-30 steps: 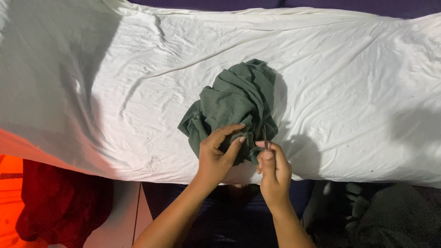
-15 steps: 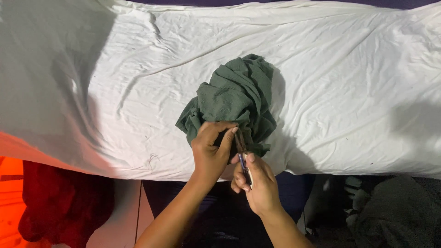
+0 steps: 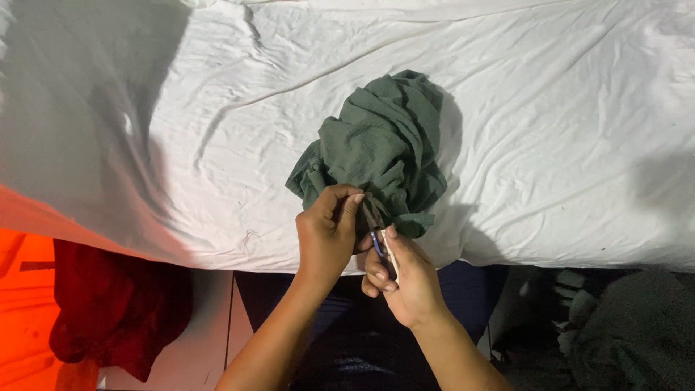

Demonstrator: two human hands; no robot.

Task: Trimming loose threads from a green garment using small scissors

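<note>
Your left hand (image 3: 329, 235) is pinching the green cloth (image 3: 380, 148) taut while your right hand (image 3: 405, 279) is gripping small scissors (image 3: 376, 235) against it.

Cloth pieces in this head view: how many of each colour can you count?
Green cloth: 1
White sheet: 1
Dark red cloth: 1
Total: 3
The left hand grips the green one; the right hand holds a small tool against it.

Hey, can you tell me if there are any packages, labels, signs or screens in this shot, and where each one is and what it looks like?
None in view: only a crumpled green cloth on a white sheet, pinched by the left hand, and a small thin tool in the right hand.
</note>
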